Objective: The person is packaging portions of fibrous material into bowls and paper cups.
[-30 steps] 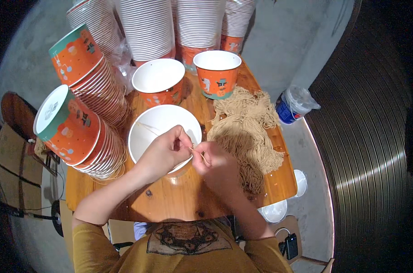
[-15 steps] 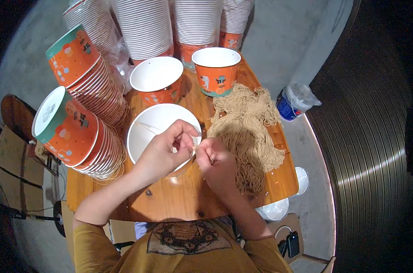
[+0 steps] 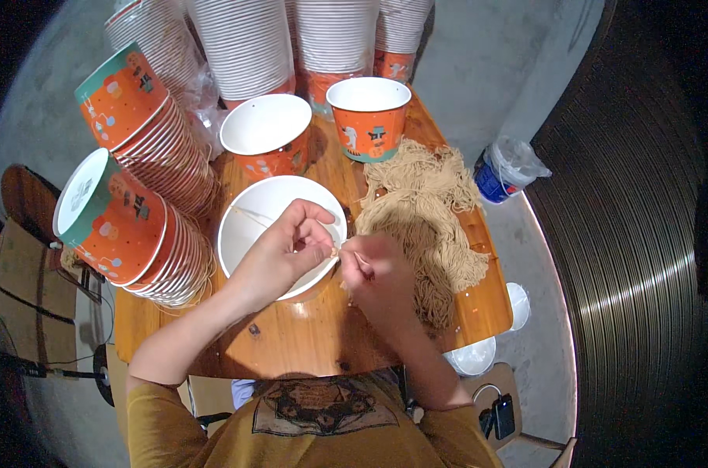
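Over the near rim of a white paper bucket (image 3: 241,253), both my hands work on a thin tan strand of yarn (image 3: 252,218). My left hand (image 3: 280,249) is closed in a pinch on it, and a loose length trails from behind the fingers across the bucket's mouth. A small tan knot or loop shows at the left fingertips. My right hand (image 3: 379,277), slightly blurred, is closed with its fingers curled next to that spot, a bit of the strand at its fingertips. Just beyond the right hand lies a heap of tan yarn (image 3: 424,199) on the wooden table (image 3: 291,335).
Two orange paper buckets, one tilted (image 3: 268,136) and one upright (image 3: 369,125), stand behind. Nested orange stacks (image 3: 135,218) lean at the left. Tall white-rimmed stacks (image 3: 241,47) line the back. A blue tub (image 3: 494,179) is on the floor at right.
My right hand has shifted slightly right and its fingers have turned, with a small gap opening from the left fingertips. The left hand has barely moved. The whole view has shifted a little.
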Demonstrator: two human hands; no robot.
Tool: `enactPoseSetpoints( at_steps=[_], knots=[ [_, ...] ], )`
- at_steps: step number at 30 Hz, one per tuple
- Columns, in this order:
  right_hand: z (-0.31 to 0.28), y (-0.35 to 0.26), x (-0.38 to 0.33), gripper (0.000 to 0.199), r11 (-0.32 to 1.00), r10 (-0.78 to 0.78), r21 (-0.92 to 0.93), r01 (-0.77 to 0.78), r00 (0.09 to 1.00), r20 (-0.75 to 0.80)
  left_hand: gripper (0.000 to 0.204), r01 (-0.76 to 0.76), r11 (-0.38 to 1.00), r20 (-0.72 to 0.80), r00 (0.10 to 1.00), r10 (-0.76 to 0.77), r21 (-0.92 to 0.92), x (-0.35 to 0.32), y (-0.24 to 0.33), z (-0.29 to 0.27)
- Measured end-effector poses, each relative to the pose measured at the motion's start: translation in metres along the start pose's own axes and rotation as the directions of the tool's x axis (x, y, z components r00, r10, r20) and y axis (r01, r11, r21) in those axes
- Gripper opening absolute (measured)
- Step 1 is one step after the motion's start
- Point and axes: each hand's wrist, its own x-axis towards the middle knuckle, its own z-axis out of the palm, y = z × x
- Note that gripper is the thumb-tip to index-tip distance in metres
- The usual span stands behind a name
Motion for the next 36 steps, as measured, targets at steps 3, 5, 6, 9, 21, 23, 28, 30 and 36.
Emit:
enactPoseSetpoints(
  at_steps=[3, 5, 6, 9, 21, 23, 28, 30, 36],
  knots=[
    [-0.005, 0.003, 0.003, 0.010, 0.963, -0.191, -0.187, 0.195, 0.981, 0.041, 0.026, -0.005, 1.000, -0.001, 1.000, 0.005, 0.022, 0.000, 0.000, 0.000],
    [-0.007, 0.005, 0.003, 0.011, 0.932, -0.226, -0.271, 0.241, 0.970, 0.086, 0.025, 0.003, 1.000, 0.000, 1.000, -0.003, 0.017, 0.000, -0.001, 0.000],
    [-0.008, 0.007, 0.002, 0.015, 0.945, -0.177, -0.258, 0.199, 0.978, 0.108, 0.025, 0.003, 1.000, 0.001, 1.000, -0.003, 0.016, 0.000, 0.000, 0.001],
    [-0.015, 0.009, 0.008, 0.023, 0.887, -0.340, -0.285, 0.364, 0.931, 0.129, 0.024, 0.003, 1.000, 0.001, 1.000, -0.003, 0.023, 0.001, 0.001, 0.002],
    [-0.027, -0.001, 0.028, 0.041, 0.650, -0.645, -0.298, 0.699, 0.715, 0.270, 0.026, 0.094, 0.996, -0.024, 0.995, -0.094, -0.011, -0.003, 0.003, 0.003],
    [-0.025, -0.006, 0.031, 0.040, 0.671, -0.556, -0.331, 0.663, 0.746, 0.367, 0.027, -0.033, 0.995, -0.002, 0.999, 0.033, 0.097, -0.009, 0.003, 0.007],
    [-0.014, 0.001, 0.034, 0.019, 0.774, -0.549, -0.249, 0.583, 0.813, 0.196, 0.029, -0.135, 0.982, 0.037, 0.991, 0.131, 0.134, -0.007, -0.003, 0.008],
    [-0.012, -0.002, 0.034, 0.016, 0.838, -0.493, -0.171, 0.518, 0.853, 0.171, 0.030, -0.084, 0.994, 0.026, 0.996, 0.082, 0.076, -0.006, -0.006, 0.008],
    [-0.023, -0.024, 0.037, 0.014, 0.995, 0.094, -0.017, -0.095, 0.915, 0.392, 0.030, -0.147, 0.986, 0.023, 0.989, 0.145, 0.083, -0.006, -0.007, 0.008]
  ],
)
